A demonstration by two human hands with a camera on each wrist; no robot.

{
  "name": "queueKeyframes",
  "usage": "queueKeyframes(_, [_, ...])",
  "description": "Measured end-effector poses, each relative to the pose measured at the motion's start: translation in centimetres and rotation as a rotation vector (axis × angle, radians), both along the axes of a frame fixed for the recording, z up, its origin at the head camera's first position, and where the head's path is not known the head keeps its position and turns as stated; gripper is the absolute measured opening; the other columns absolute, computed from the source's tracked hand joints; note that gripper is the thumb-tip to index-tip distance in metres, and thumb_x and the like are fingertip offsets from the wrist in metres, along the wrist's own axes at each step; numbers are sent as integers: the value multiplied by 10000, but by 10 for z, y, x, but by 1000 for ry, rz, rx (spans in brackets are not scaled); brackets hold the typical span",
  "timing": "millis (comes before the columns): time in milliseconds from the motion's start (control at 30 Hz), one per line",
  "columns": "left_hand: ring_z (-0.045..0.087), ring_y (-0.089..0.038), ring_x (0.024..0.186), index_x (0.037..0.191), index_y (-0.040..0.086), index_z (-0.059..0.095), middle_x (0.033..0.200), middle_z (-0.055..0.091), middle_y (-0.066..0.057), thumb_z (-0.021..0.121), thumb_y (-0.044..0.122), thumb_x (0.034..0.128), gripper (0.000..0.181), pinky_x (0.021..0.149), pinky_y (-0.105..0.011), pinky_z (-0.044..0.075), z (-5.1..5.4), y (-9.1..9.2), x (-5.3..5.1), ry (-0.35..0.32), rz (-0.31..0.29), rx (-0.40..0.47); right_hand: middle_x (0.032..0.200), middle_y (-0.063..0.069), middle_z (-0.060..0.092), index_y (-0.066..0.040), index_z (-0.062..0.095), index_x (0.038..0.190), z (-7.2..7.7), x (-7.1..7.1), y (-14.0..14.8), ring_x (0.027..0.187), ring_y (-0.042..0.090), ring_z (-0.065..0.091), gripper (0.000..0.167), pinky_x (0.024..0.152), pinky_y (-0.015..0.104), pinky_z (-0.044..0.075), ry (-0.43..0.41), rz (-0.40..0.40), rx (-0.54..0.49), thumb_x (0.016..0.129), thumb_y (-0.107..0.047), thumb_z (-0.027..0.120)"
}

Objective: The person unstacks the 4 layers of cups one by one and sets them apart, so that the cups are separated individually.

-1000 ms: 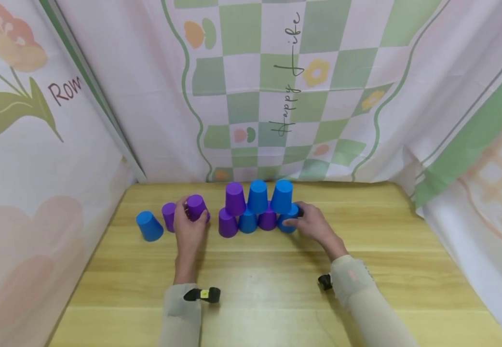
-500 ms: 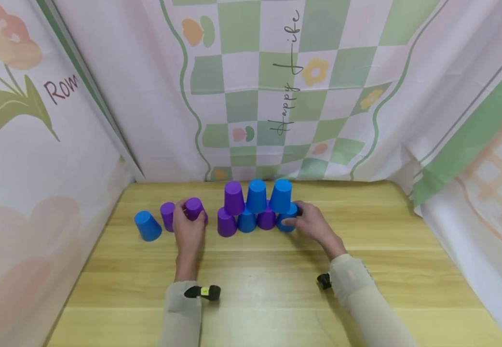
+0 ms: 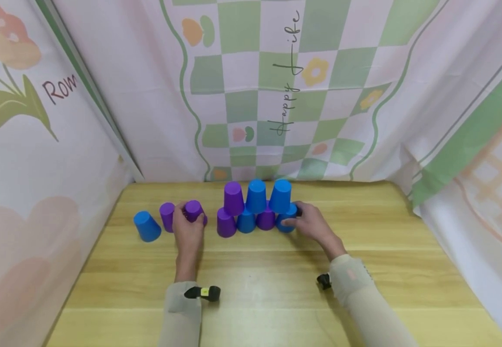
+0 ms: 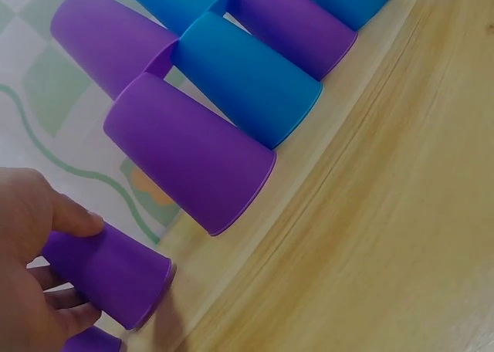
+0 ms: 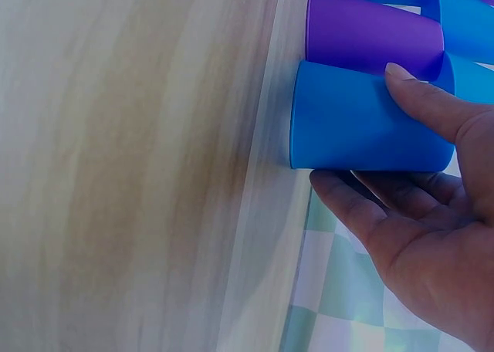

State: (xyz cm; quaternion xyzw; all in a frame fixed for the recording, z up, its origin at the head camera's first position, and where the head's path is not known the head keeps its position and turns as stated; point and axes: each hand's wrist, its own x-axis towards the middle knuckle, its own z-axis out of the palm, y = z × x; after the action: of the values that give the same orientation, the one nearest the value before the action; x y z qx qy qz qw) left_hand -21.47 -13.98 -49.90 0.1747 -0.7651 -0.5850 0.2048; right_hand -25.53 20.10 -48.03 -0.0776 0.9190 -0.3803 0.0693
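My left hand holds an upside-down purple cup between thumb and fingers, left of the stack. In the left wrist view the cup's rim is at or just above the table; I cannot tell which. My right hand grips the blue cup at the right end of the bottom row, thumb on the near side and fingers on the far side. That row alternates purple and blue, all upside down. On top of it stand a purple cup and two blue cups.
Left of my left hand stand another purple cup, partly hidden by the hand, and a blue cup. The wooden table meets a patterned curtain behind the stack, with more fabric at both sides.
My left hand has brought the purple cup down slightly. The right hand stays at the end blue cup, and the stack stands as before. The head view has shifted a little.
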Motion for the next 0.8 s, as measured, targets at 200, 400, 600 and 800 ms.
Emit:
queueKeyframes(200, [495,-389,1435,1480,0,476,1505,530,-216,716,-58,916,615,1243,-523,380,-1,-1,1,-10,-1,-18,1270,212,711,9,626,1345,1,1,0,1124,367,688,524,995,563,577,-9,-6,-11,949,-291,793])
queueKeyframes(400, [495,-378,1436,1492,32,469,1512,528,-200,716,-43,926,622,1241,-520,382,-1,0,1,-32,1,-14,1275,215,708,14,621,1350,1,1,-1,1129,372,687,527,1004,570,573,-8,-8,-17,950,-282,792])
queueKeyframes(600, [484,-395,1448,1495,30,464,1532,512,-220,720,-51,917,638,1251,-529,365,-3,2,-2,-33,-4,-10,1257,209,714,16,628,1337,1,1,-1,1103,354,693,524,985,560,582,-1,-4,-18,946,-290,796])
queueKeyframes(800, [464,-397,1465,1527,24,436,1556,489,-231,715,-35,929,663,1263,-528,346,-2,3,-1,-39,-19,-3,1254,213,716,22,629,1334,0,1,0,1103,358,695,525,985,562,584,9,-3,-25,944,-286,798])
